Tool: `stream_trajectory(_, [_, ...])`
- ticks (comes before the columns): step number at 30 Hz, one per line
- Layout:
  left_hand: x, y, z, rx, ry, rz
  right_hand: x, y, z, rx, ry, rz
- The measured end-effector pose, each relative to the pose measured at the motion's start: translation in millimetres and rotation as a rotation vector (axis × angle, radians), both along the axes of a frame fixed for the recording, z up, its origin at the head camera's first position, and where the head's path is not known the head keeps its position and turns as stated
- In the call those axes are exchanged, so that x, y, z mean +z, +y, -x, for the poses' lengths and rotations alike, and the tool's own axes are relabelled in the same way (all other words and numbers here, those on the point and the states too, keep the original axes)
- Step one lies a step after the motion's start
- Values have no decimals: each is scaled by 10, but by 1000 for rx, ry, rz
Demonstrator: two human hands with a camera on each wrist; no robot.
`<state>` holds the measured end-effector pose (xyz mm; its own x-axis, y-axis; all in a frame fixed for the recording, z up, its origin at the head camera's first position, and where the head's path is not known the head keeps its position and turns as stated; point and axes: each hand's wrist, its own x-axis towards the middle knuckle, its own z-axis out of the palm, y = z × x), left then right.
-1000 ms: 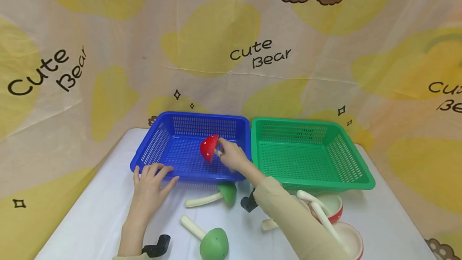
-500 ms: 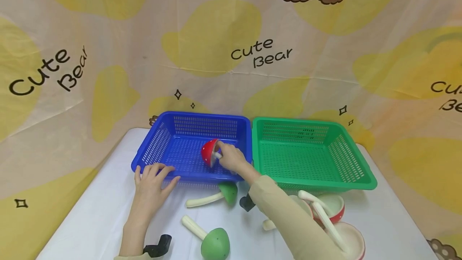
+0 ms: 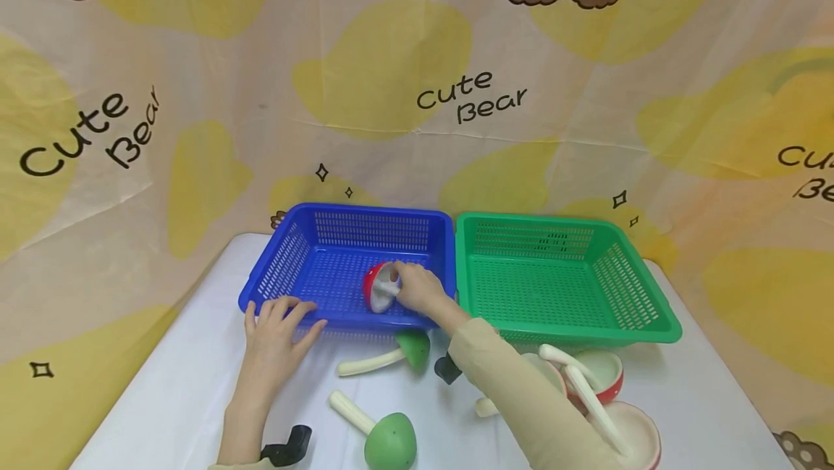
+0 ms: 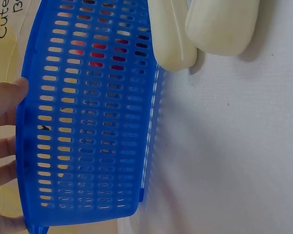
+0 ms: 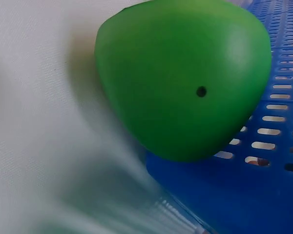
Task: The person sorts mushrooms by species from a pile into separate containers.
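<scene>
A red toy mushroom [image 3: 379,287] with a pale stem is low inside the blue basket [image 3: 352,321]. My right hand [image 3: 422,290] still holds it, fingers at the stem and cap edge; whether the cap bears on the basket floor I cannot tell. My left hand [image 3: 276,336] grips the front left rim of that basket, thumb outside and fingers over the edge, as the left wrist view shows beside the blue wall [image 4: 88,146]. Just in front of the basket lies a green mushroom [image 3: 412,350], whose cap [image 5: 185,83] fills much of the right wrist view.
Another green mushroom [image 3: 389,441] lies nearer on the white table [image 3: 163,397]. A green basket [image 3: 567,336] stands to the right. Several red mushrooms lie at front right, among them one with its hollow cap [image 3: 635,430] facing up; the right sleeve [image 3: 521,397] partly covers this group.
My right hand has lowered the red mushroom within the blue basket, and the mushroom has turned so its pale underside shows more. The left hand stays on the rim.
</scene>
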<state>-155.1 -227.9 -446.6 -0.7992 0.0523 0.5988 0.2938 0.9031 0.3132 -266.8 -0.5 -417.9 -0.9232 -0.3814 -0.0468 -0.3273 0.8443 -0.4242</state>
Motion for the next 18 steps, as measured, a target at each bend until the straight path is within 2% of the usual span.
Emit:
stream_trajectory(9, [-2, 7, -6, -5, 11, -1, 62, 49, -42, 3, 38, -60])
stream_trajectory(18, [-2, 5, -11, -6, 13, -2, 218, 154, -156, 58, 110, 18])
